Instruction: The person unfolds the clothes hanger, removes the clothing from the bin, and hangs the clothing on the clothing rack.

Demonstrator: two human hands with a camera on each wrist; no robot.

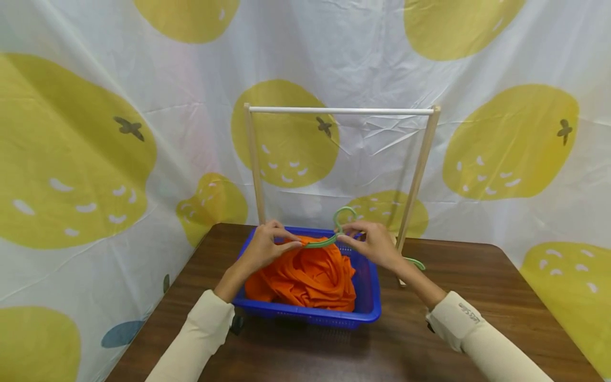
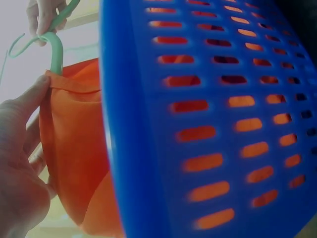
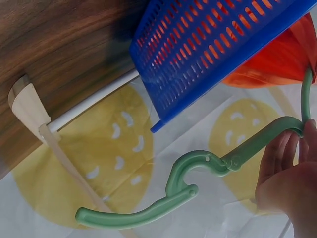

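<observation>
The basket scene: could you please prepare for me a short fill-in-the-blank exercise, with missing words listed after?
The basket is ____ in colour.
The left hand grips the edge of the ____-coloured cloth.
The right hand pinches the hanger at the base of its curved ____.
In the head view, the rack shows ____ wooden uprights.

Missing words: blue; orange; hook; two.

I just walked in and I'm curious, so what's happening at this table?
A person's right hand holds a green hanger near its hook, while the left hand pinches the edge of an orange cloth. One arm of the hanger runs in under that edge; the other sticks out free. Most of the cloth lies bunched in a blue basket on the table, with a rack standing behind.
</observation>
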